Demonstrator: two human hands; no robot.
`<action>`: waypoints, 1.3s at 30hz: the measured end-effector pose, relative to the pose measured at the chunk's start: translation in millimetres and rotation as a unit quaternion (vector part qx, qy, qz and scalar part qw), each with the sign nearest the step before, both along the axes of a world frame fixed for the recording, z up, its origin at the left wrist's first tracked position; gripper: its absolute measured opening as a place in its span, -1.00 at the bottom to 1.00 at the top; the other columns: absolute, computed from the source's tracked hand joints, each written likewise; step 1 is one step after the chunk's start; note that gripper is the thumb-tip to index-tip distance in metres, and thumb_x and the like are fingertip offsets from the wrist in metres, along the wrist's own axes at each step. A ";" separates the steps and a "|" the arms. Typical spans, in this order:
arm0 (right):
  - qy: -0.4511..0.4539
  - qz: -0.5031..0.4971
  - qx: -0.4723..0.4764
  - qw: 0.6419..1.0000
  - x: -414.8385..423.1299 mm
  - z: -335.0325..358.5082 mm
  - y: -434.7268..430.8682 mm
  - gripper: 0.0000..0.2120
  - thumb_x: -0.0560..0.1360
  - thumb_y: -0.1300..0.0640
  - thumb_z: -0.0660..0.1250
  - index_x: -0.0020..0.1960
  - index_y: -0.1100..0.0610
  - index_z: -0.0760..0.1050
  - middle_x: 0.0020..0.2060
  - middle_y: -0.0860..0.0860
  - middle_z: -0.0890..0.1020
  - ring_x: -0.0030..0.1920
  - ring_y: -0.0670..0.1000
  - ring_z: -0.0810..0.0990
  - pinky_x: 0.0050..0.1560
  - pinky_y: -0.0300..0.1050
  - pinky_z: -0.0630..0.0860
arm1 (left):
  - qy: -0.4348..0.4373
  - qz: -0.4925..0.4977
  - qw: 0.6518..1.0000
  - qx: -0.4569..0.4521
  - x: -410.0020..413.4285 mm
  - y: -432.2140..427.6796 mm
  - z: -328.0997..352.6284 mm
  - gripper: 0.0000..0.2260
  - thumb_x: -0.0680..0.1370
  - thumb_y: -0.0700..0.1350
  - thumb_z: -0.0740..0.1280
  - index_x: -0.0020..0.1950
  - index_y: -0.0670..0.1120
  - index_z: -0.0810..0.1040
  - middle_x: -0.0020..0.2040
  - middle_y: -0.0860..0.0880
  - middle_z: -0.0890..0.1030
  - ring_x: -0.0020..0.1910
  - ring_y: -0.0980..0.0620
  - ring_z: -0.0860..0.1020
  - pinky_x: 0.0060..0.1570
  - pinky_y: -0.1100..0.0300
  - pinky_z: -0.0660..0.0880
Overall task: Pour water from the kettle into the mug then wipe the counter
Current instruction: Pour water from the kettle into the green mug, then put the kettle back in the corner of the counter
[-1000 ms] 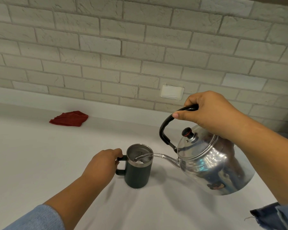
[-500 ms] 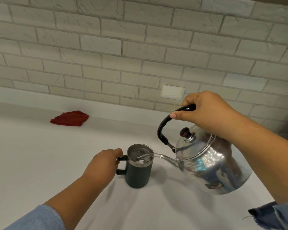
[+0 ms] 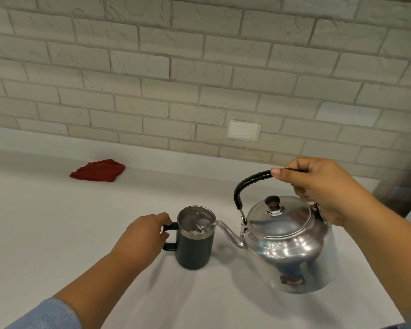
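Note:
A dark mug with a steel rim stands on the white counter, water rippling inside it. My left hand holds its black handle from the left. To the right a shiny steel kettle is held above the counter, tilted only slightly toward the mug, its thin spout tip over the mug's rim. My right hand grips the kettle's black arched handle from above. A folded red cloth lies at the back left near the wall.
A pale brick wall runs behind the counter, with a white blank plate set in it. The counter's right edge falls away below my right forearm. Bare counter surface stretches between the cloth and the mug.
The kettle has swung back toward level and dropped lower, and the arc of water from its spout has thinned to a trickle at the rim. My left hand has stayed on the mug's handle.

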State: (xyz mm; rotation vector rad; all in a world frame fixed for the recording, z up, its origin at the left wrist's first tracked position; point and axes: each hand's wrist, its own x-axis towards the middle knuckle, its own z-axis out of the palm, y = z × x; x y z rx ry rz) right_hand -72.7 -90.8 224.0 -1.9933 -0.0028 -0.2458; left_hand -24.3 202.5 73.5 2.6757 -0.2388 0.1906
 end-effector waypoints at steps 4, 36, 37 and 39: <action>0.005 -0.003 0.093 0.996 -4.6 -14.0 -23.3 -0.70 0.10 -0.12 0.53 -0.41 0.05 0.52 -0.55 -0.07 0.29 -0.49 -0.05 0.19 -0.45 -0.21 0.19 | 0.004 0.011 1.000 -0.025 -5.0 0.5 0.3 -0.74 0.53 -0.06 0.32 0.22 0.10 0.52 0.13 0.04 0.63 0.08 0.07 0.58 0.01 0.25 0.48; 0.071 -0.305 0.309 0.898 82.8 -86.7 -306.8 -0.70 0.38 -0.15 0.43 -0.29 0.06 0.49 -0.71 -0.15 0.34 -0.42 -0.07 0.24 -0.21 -0.21 0.27 | 0.014 -0.160 0.985 -0.057 1.7 -166.4 -13.7 -0.85 0.51 0.01 0.35 -0.05 0.30 0.52 -0.01 0.33 0.58 -0.02 0.48 0.47 -0.02 0.56 0.36; 0.064 -0.314 0.325 0.890 87.6 -90.5 -313.4 -0.70 0.37 -0.15 0.44 -0.30 0.06 0.50 -0.71 -0.15 0.34 -0.43 -0.08 0.23 -0.20 -0.22 0.28 | 0.020 -0.159 0.986 -0.050 4.8 -169.6 -17.6 -0.85 0.51 0.02 0.34 -0.03 0.29 0.52 0.01 0.33 0.58 -0.03 0.45 0.49 -0.01 0.56 0.35; 0.054 -0.322 0.346 0.879 97.1 -98.0 -327.2 -0.69 0.36 -0.16 0.46 -0.29 0.06 0.50 -0.65 -0.13 0.35 -0.46 -0.09 0.22 -0.22 -0.22 0.28 | 0.027 -0.164 0.986 -0.030 10.5 -176.3 -25.7 -0.86 0.51 0.04 0.33 0.00 0.30 0.50 0.03 0.35 0.55 -0.01 0.40 0.49 -0.02 0.57 0.33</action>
